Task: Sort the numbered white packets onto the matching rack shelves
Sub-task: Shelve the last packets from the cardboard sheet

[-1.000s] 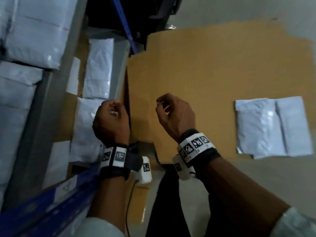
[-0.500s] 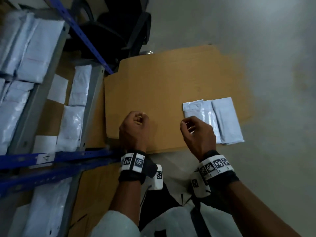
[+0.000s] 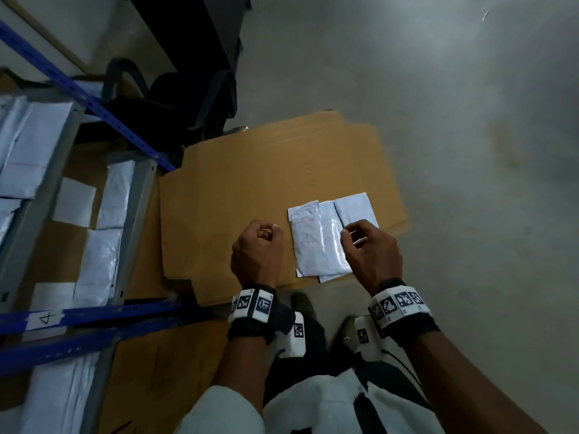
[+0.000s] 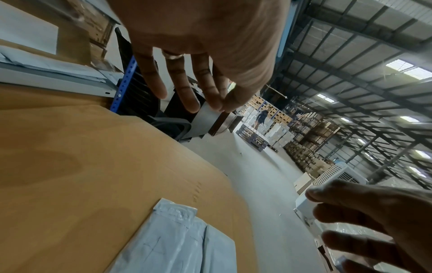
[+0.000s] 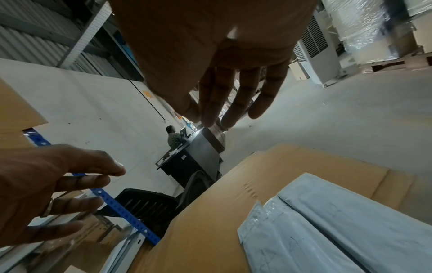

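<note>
**Packets wait on the cardboard**

Packets (image 3: 316, 242) lie overlapping on a flat cardboard sheet (image 3: 238, 195) on the floor, beside the rack (image 3: 131, 220). More white packets sit on the rack's shelves, one rail labelled 4 (image 3: 47, 317). The right hand (image 3: 372, 255) hovers over the pile's right edge, fingers loosely bent, its grip empty. The left hand (image 3: 257, 255) hangs just left of the pile, fingers relaxed, holding nothing. A black chair (image 3: 175, 98) stands behind the cardboard.

Head view downward; wrist views low, sharing cardboard (image 3: 250, 189).
</note>
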`<state>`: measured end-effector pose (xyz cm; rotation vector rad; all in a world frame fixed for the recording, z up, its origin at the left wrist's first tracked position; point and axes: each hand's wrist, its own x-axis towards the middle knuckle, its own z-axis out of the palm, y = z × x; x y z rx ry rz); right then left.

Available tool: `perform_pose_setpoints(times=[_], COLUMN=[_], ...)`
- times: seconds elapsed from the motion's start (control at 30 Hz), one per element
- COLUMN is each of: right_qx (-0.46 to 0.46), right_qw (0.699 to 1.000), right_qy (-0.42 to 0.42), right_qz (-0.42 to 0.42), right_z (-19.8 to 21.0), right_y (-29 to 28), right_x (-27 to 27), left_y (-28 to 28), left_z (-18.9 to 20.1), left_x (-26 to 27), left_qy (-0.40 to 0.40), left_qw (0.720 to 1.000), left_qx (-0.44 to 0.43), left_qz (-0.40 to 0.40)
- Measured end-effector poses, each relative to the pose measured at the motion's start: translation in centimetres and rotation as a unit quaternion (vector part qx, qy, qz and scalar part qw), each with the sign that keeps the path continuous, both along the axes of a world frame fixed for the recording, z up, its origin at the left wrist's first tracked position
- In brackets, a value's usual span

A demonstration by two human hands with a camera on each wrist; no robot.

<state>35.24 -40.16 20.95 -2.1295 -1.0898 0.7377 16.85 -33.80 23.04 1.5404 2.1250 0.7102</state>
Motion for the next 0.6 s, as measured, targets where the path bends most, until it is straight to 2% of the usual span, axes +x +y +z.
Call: perform_pose_setpoints(times=[0.27, 0.6], right_qx=[-0.041, -0.072], right_qw=[0.999, 0.991], right_qy=[-0.022, -0.109], right_qz=[-0.008, -0.027], right_z=[-4.2, -16.1], right_y=[1.8, 5.4], right_x=[3.2, 6.4], left_y=[2.9, 6.7], left_z=[-5.5, -15.8], left_x=[2.3, 4.6], left_qy=[0.013, -0.006], left_qw=[0.996, 0.987], left_qx=[-0.08, -0.141], left_qz=[-0.043, -0.071])
